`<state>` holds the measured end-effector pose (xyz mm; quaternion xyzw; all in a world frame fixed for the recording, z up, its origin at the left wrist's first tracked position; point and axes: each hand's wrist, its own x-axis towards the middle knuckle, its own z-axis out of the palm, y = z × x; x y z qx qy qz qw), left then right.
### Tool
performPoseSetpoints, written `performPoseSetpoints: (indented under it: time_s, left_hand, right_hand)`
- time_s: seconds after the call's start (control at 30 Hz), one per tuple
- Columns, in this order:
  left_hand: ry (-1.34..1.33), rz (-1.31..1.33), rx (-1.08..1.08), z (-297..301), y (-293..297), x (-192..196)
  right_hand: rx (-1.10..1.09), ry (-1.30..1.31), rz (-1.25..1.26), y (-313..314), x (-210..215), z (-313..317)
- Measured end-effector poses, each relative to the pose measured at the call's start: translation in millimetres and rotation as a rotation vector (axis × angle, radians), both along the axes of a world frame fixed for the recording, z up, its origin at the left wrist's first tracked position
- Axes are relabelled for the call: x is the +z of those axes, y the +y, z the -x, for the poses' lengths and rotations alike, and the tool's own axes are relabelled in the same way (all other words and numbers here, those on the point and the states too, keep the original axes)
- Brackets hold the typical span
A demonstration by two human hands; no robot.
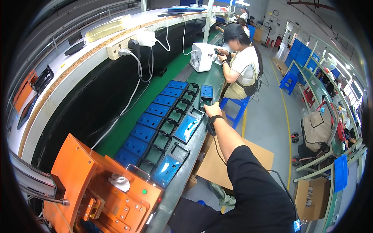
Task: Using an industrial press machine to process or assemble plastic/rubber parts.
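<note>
Right hand [212,110] clamped on black frame [206,103], just beyond blue tray [187,127].

A factory hall with long assembly benches under bright ceiling light.

The grey floor [268,116] carries a yellow line [286,116] along the aisle. A green-topped workbench [155,97] curves away, with a white shelf [77,62] above it bearing a power strip [120,48]. A blue stool [289,82] stands in the aisle, blue crates [299,52] line the far white wall [279,19], and flattened cardboard [217,163] lies on the floor.
</note>
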<state>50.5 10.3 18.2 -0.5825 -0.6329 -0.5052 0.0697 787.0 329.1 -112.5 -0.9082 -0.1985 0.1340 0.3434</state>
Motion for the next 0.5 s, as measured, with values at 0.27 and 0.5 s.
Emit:
performPoseSetpoints:
  time_s: [0.27,0.5]
  left_hand:
    - [0.302,-0.014,0.112,7.5,-2.6,4.8]
    - [-0.230,0.144,0.071,44.3,7.6,-36.1]
  right_hand:
    - [0.203,-0.125,-0.045,-16.4,2.1,-8.0]
    - [0.391,-0.269,-0.473,-92.8,5.0,26.0]
